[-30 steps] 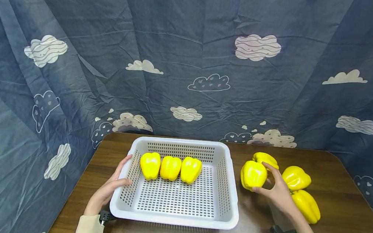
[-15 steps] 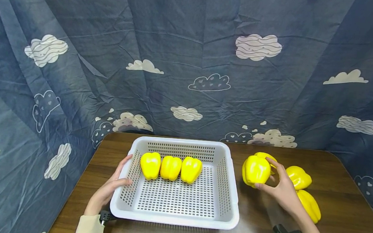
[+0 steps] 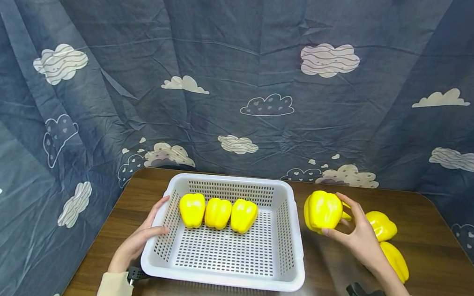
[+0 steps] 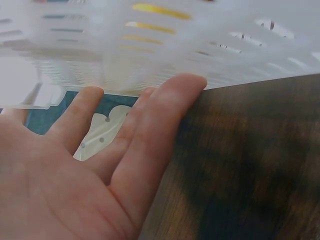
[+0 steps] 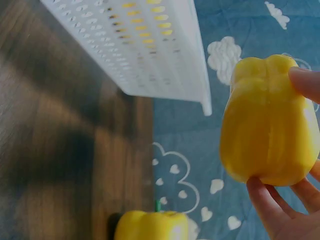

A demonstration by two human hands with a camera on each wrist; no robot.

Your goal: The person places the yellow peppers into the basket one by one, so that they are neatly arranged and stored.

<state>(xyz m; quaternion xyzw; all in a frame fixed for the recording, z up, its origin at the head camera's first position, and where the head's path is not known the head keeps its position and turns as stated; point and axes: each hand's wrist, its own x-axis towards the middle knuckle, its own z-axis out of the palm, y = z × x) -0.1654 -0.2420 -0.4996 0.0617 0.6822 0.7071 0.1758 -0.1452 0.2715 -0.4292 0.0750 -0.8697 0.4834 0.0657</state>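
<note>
My right hand [image 3: 360, 238] grips a yellow bell pepper [image 3: 322, 212] between thumb and fingers, just right of the white plastic basket [image 3: 225, 281]. In the right wrist view this bell pepper [image 5: 270, 125] is raised beside the basket's outer wall [image 5: 155, 65]. At the basket's left side, my left hand [image 3: 133, 242] holds the rim, its thumb over the edge. The left wrist view has the left hand's fingers [image 4: 155, 125] against the slotted wall. Inside the basket stand three yellow bell peppers, a left one [image 3: 192, 210], a middle one [image 3: 217, 213] and a right one [image 3: 243, 216], side by side.
On the brown wooden table [image 3: 440, 288] to the right lie two more yellow bell peppers, an upper one [image 3: 382, 225] and a lower one [image 3: 395, 261]. Another is mostly hidden behind the right hand. A dark blue cloud-print curtain [image 3: 226, 72] hangs behind the table.
My right hand has lifted its bell pepper off the group on the right, moving it up and then slightly toward the basket. The left hand and the basket stay put.
</note>
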